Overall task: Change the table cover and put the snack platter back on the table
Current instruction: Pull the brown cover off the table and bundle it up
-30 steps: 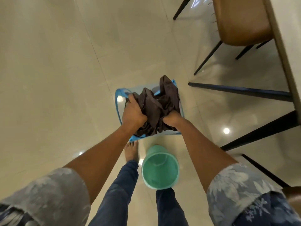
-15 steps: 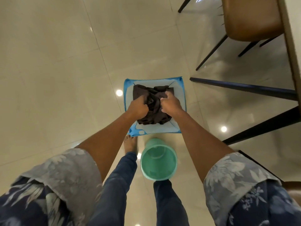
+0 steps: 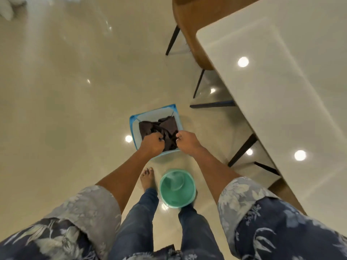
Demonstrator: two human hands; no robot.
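Two fists sit over a square, blue-rimmed hamper (image 3: 135, 121) with pale translucent walls, standing on the glossy cream tiled floor (image 3: 65, 109). Inside it lies the dark brown table cover (image 3: 150, 127), soft, crumpled and creased into folds. Your left hand (image 3: 152, 144) has its grip pressed together, fingers curled tight at the cloth's 7 o'clock edge; your right hand (image 3: 187, 141) is likewise curled closed at the cloth's 4 o'clock edge. Both touch or overlap the fabric, though you cannot tell for sure from this angle whether cloth is pinched inside either fist, since the knuckles hide the fingertips.

At 6 o'clock from the hamper stands a round, smooth green plastic bucket (image 3: 177, 188) between your legs, just beside your bare foot (image 3: 147, 178). At 2 o'clock the pale, polished surface (image 3: 281, 81) runs off the right edge, mirroring ceiling lights, on slanted black legs. A tan curved chair (image 3: 189, 19) is tucked against it, its top cut off by the frame. Your floral sleeves fill the lower corners, and the near hamper rim is hidden behind your wrists.
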